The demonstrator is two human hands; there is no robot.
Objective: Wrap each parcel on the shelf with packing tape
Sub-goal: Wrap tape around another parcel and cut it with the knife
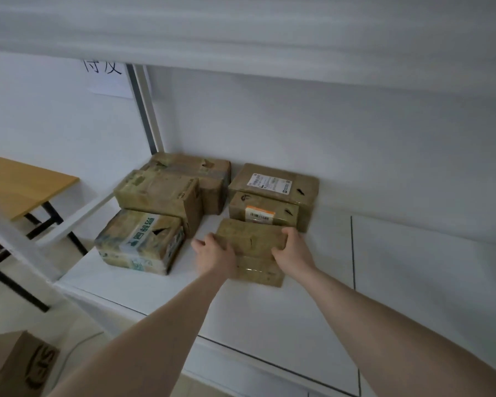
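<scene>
A small brown cardboard parcel (252, 245), glossy with tape, lies on the white shelf (298, 305) near the middle. My left hand (215, 255) grips its left side and my right hand (291, 250) grips its right side, fingers curled over the edges. Behind it stand two stacked parcels with labels (272, 193). To the left sit a green-printed parcel (139, 243) and two more brown parcels (166, 193). No tape roll is in view.
The upper shelf board (241, 38) overhangs the space. A wooden table with black legs (20, 184) stands at the left, beyond the shelf's white frame. A brown carton (15, 368) sits on the floor at the lower left. A paper sign (106, 78) hangs on the wall.
</scene>
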